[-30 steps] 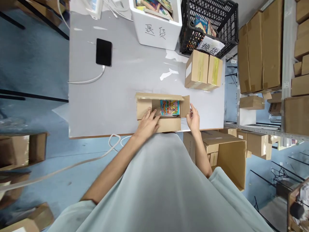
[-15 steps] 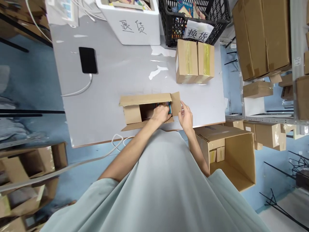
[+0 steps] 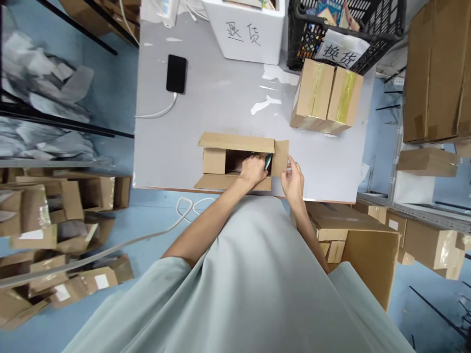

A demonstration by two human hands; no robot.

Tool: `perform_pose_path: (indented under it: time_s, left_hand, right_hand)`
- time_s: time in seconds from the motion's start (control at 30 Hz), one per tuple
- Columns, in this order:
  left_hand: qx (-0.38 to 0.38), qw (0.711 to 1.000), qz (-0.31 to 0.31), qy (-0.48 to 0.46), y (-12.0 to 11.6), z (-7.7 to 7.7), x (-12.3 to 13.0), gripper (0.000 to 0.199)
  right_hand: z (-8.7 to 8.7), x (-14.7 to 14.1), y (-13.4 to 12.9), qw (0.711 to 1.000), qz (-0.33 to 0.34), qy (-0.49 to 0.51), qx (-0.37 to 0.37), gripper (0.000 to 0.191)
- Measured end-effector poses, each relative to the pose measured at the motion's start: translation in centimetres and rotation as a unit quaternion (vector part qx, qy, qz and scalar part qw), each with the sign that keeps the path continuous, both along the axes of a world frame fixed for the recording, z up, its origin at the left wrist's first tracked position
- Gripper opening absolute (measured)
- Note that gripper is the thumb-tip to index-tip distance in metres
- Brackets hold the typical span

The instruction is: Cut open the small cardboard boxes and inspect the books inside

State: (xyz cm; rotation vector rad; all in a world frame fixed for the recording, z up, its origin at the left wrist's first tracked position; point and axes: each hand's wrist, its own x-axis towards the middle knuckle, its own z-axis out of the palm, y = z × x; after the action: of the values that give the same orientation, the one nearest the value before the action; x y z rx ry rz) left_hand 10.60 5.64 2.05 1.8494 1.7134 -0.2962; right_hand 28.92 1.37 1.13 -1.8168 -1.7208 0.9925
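Note:
An open cardboard box [image 3: 214, 161] lies near the table's front edge, its flaps folded outward. Into its right end reaches my left hand [image 3: 253, 169], fingers closed on thin, colourful items that look like books [image 3: 268, 162]; one has a blue edge. Its fingertips are partly hidden inside. My right hand [image 3: 293, 180] is at the box's right flap [image 3: 280, 158], fingers bent around the flap's outer edge. The left part of the box interior is dark, showing bare cardboard.
Two taped cartons [image 3: 312, 95] stand at the table's right, before a black crate [image 3: 382, 37] of books and a white bin [image 3: 252, 39]. A black phone [image 3: 176, 73] lies on a cable at left. A large open carton [image 3: 371, 260] sits below right; several boxes [image 3: 88, 284] fill the lower left.
The view has swung, so the table appears shifted right. My left hand stays in the box, and the blue-edged item beside it now looks more tilted. My right hand stays at the flap.

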Motion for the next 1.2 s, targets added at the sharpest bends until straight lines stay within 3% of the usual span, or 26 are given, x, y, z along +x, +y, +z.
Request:
perform_pose_path:
  time_s: [0.1,0.23,0.4,0.53,0.6,0.7,0.77,0.87,0.97,1.03,1.13,1.2]
  left_hand:
    - [0.047,0.997,0.052,-0.011,-1.1,0.4,-1.4,0.042]
    - [0.113,0.991,0.069,-0.033,-2.1,1.9,-4.1,0.031]
    - [0.183,0.974,0.099,-0.088,-3.8,6.3,-8.4,0.023]
    - [0.240,0.950,0.111,-0.163,-5.3,10.4,-11.1,0.020]
    - [0.276,0.936,0.100,-0.195,-5.8,11.8,-11.7,0.023]
    - [0.315,0.920,0.049,-0.227,-6.3,12.7,-12.1,0.029]
    - [0.324,0.914,0.012,-0.244,-6.6,12.6,-12.3,0.032]
    - [0.338,0.896,-0.008,-0.287,-7.1,11.9,-13.1,0.035]
    - [0.356,0.854,0.025,-0.379,-7.8,11.0,-14.2,0.029]
    - [0.344,0.809,0.102,-0.465,-8.2,10.6,-14.8,0.024]
    - [0.230,0.718,0.266,-0.601,-8.1,10.6,-15.5,0.049]
    - [0.130,0.667,0.333,-0.654,-7.7,10.8,-15.9,0.069]
  right_hand:
    - [0.0,0.0,0.1,1.000,0.002,0.009,0.003,0.072]
    - [0.2,-0.2,0.1,1.000,0.011,-0.004,0.020,0.073]
    - [1.0,-0.9,-0.1,0.999,0.016,-0.016,0.037,0.069]
    - [2.7,-2.1,-0.5,0.993,-0.047,-0.022,0.106,0.052]
    - [4.2,-2.9,-0.6,0.989,-0.098,0.029,0.107,0.046]
    - [6.8,-3.9,-0.5,0.968,-0.140,0.208,0.001,0.066]
    - [8.3,-4.4,-0.3,0.936,-0.150,0.311,-0.067,0.073]
    - [10.1,-5.4,-0.2,0.910,-0.187,0.359,-0.084,0.067]
    - [11.5,-6.9,-1.3,0.901,-0.227,0.367,-0.055,0.074]
    - [12.4,-8.4,-2.5,0.896,-0.236,0.376,-0.027,0.080]
    - [13.5,-10.6,-4.4,0.893,-0.244,0.376,0.030,0.084]
    - [13.9,-11.8,-5.3,0.896,-0.240,0.367,0.062,0.084]
